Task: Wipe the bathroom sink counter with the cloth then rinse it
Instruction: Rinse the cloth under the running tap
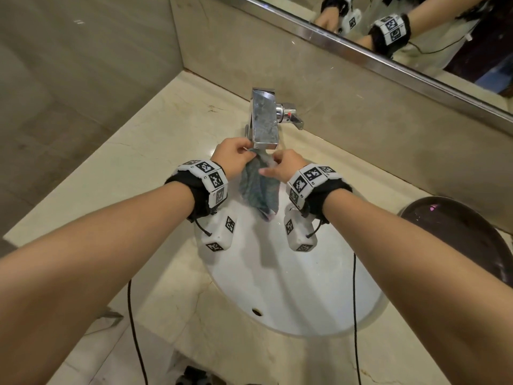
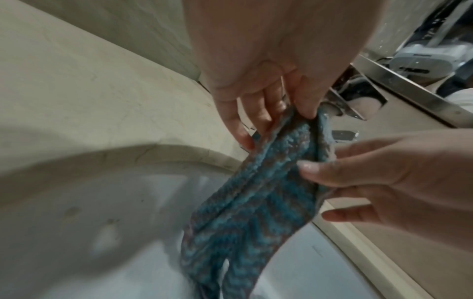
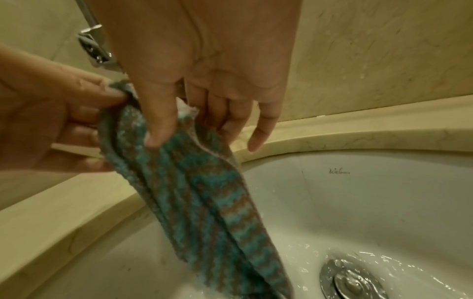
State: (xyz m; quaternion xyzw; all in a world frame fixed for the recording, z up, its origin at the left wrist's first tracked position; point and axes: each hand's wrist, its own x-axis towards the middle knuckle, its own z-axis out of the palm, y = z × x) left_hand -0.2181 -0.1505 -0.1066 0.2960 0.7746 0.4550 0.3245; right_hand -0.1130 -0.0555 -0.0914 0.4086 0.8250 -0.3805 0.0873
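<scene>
The left hand [image 1: 231, 152] and right hand [image 1: 286, 166] each pinch the top edge of the cloth [image 1: 259, 187] between thumb and curled fingers [image 2: 261, 113]. The cloth (striped teal) hangs under the faucet [image 1: 263, 120], over the sink [image 1: 277, 287] basin set in the table [image 1: 155, 151].

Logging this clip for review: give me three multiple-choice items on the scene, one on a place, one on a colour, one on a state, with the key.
1. Where does the cloth hang?
A. over the basin, below the faucet
B. on the counter's left side
C. on the mirror frame

2. The cloth's colour?
A. plain white
B. teal with brownish stripes
C. red

3. How is the cloth held?
A. left hand only
B. lying loose
C. both hands, right hand too

Key: A, it drapes below the spout; B, stripes show in both wrist views; C, fingers of each hand pinch its top edge.
</scene>
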